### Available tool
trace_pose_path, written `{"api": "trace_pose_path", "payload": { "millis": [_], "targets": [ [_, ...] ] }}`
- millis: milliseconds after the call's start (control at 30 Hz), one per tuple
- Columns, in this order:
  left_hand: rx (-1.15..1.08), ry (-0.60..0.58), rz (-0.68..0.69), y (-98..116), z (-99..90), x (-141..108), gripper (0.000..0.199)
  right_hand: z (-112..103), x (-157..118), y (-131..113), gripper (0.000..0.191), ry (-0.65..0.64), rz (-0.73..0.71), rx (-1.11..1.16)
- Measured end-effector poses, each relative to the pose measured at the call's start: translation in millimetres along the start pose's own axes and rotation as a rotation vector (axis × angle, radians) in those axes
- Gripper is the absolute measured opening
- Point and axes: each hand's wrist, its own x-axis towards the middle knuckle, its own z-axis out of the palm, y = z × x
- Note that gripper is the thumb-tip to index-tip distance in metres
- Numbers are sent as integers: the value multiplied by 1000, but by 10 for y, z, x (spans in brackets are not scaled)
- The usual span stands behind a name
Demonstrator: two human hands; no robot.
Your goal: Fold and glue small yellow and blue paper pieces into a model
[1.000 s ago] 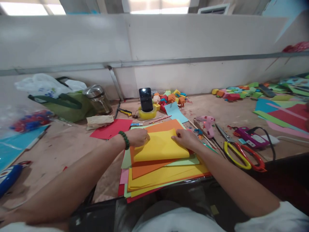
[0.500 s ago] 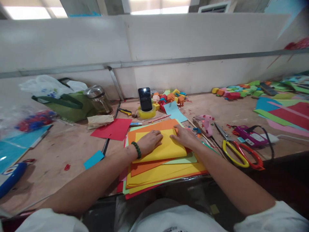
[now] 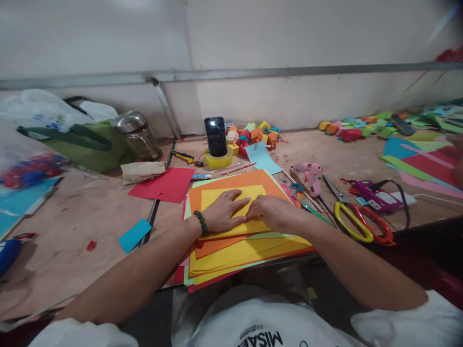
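Note:
A yellow sheet [image 3: 213,197] lies on a stack of coloured paper [image 3: 224,260] at the table's front edge. An orange sheet [image 3: 246,179] shows just beneath it. My left hand [image 3: 224,211], with a ring and a green bead bracelet [image 3: 200,222] on the wrist, rests on the yellow sheet with its fingers spread. Close beside it, my right hand [image 3: 271,212] bends its fingers down onto the same sheet, the fingertips bunched near the left fingers. Whether anything is pinched under them is hidden.
Right of the stack are a pink glue gun [image 3: 311,177], large scissors [image 3: 352,219] and a purple power strip [image 3: 378,196]. Behind stand a phone [image 3: 216,137] on a tape roll [image 3: 218,158] and small paper cubes [image 3: 256,135]. A red sheet [image 3: 166,184] and glass jar [image 3: 139,135] lie left.
My right hand has moved from the yellow sheet's right part toward my left hand, its fingers now bent together. My left fingers have spread. The view has tilted down.

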Motion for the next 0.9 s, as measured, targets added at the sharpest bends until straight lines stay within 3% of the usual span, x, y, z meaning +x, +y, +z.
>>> {"api": "trace_pose_path", "payload": {
  "millis": [133,267,500,733,900],
  "targets": [
    [52,-4,-27,48,42,-30,63,-22,-99,-236,27,-89,-37,-115],
    [49,-30,-61,98,44,-44,80,-18,-193,-393,22,-133,-58,-182],
    [37,-51,-54,86,32,-36,102,9,-260,-472,20,-192,-36,-202],
    [31,-60,-15,33,43,-43,96,89,-353,-420,30,-138,-32,-134],
    [18,-76,-15,38,5,-51,94,149,-378,-467,37,-93,-126,-187]
  ]
}}
